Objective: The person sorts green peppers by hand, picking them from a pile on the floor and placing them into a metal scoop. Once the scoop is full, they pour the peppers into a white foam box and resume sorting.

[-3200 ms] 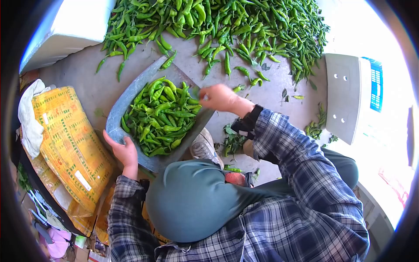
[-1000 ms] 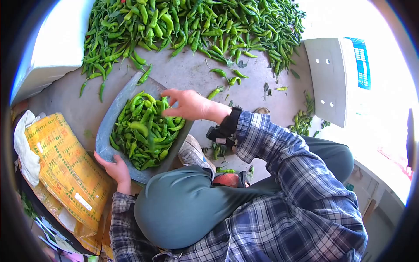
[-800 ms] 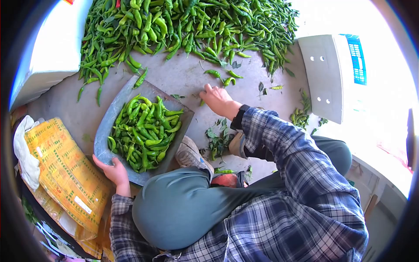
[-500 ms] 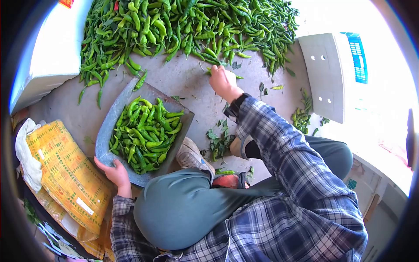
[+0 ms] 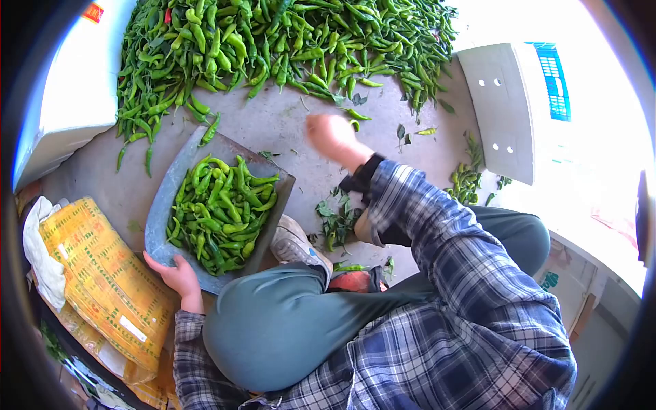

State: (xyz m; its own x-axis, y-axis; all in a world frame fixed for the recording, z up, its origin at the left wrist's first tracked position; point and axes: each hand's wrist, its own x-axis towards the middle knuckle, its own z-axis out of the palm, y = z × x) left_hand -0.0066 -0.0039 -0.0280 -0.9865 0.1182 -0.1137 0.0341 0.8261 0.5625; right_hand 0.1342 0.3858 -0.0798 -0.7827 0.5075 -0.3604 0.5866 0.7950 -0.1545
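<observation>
A grey metal scoop, shaped like a dustpan, lies on the floor with a heap of green peppers in it. My left hand grips the scoop's near left edge, thumb on the inside. To the right of the scoop, above the floor, my right hand is blurred by motion. Its fingers look curled, but whether anything is between them does not show. A large pile of green peppers spreads across the floor beyond both hands. One loose pepper lies just past my right hand.
White foam boxes stand at left and right. Leaves lie near my shoe. More peppers and leaves lie beside the right box. Folded yellow sacks are at lower left, a blue crate at far right.
My right hand has moved back from the pile's edge, left and toward me. My left hand stays on the scoop. The whole view has shifted slightly.
</observation>
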